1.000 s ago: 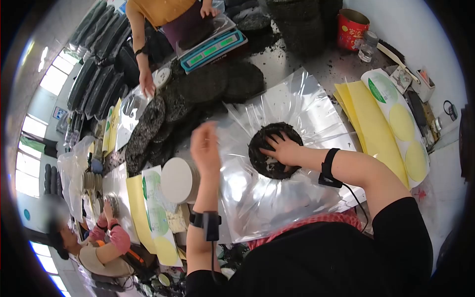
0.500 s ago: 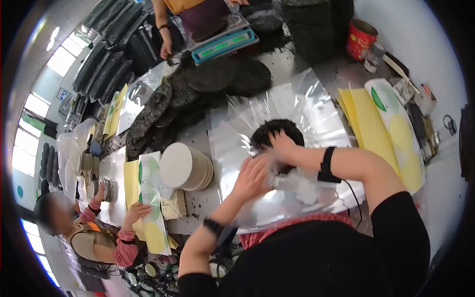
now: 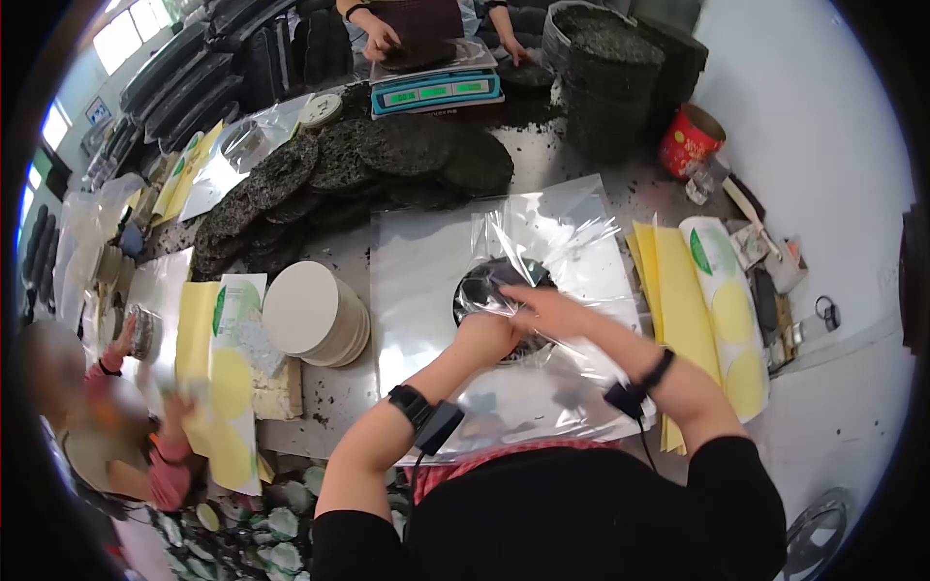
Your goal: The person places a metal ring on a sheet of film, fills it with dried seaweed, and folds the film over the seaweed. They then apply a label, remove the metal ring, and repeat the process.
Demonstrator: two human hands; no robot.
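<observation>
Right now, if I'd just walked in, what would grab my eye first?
Probably the dark round disc near the middle of the view, under folds of shiny clear film. Beyond it to the left, a sweep of overlapping dark discs leads towards a blue scale with glowing green displays. At the upper right, a bright red tub stands out against all that black.

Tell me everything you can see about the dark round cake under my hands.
The dark round cake is near-black and roughly circular, apparently lying flat on clear, shiny film. Some film is drawn over its top, leaving glossy reflections. The left hand and right hand cover its near and right parts; whether they press it or only the film is unclear. Its underside is hidden.
</observation>
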